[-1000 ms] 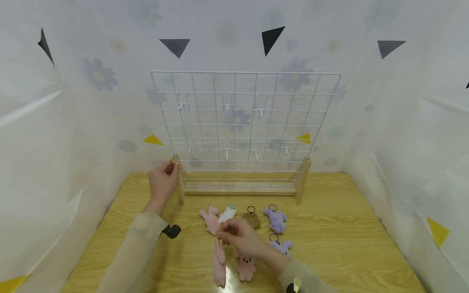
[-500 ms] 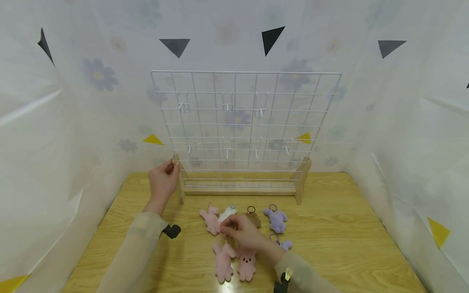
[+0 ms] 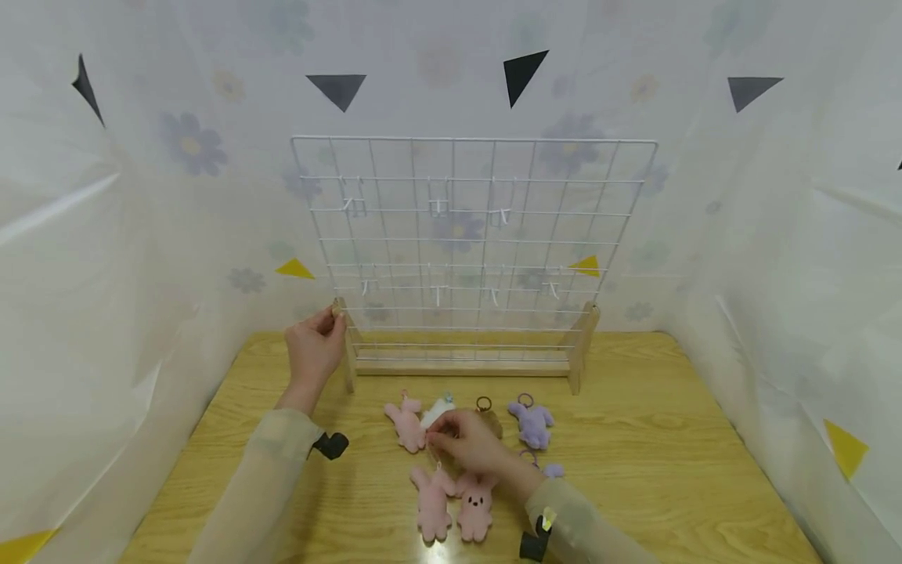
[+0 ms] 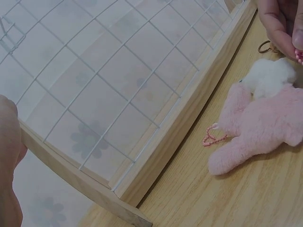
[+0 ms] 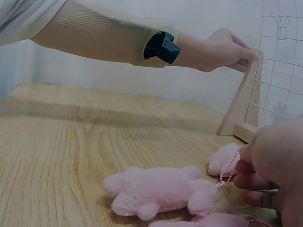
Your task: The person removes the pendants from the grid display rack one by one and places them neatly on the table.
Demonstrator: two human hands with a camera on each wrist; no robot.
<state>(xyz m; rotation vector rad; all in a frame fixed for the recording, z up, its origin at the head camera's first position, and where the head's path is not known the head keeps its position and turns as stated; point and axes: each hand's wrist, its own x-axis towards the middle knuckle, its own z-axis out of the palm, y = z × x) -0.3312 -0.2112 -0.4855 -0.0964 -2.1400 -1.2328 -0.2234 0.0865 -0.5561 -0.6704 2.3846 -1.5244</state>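
Observation:
My left hand [image 3: 313,345] grips the top of the left wooden post [image 3: 347,352] of a white wire grid rack [image 3: 461,241]. Low over the table, my right hand [image 3: 470,445] pinches a pink bead chain [image 5: 230,168], whose pink plush keychain [image 3: 433,505] lies on the tabletop. Beside that plush is another pink bear plush [image 3: 475,509] with its face up. Behind the right hand lie a third pink plush [image 3: 406,424] and a white plush [image 3: 438,410], with a brown plush [image 3: 495,423] partly hidden by the hand.
Several white hooks [image 3: 438,294] hang in two rows on the grid. A purple plush [image 3: 533,426] with a ring lies right of the brown one. Another purple plush [image 3: 553,471] is mostly covered by the right forearm. White sheeting [image 3: 176,274] encloses the table [image 3: 676,462].
The pink plush, seen narrow and edge-on below my right hand earlier, now lies flat. The right hand has shifted slightly away from me. My left hand stays on the post.

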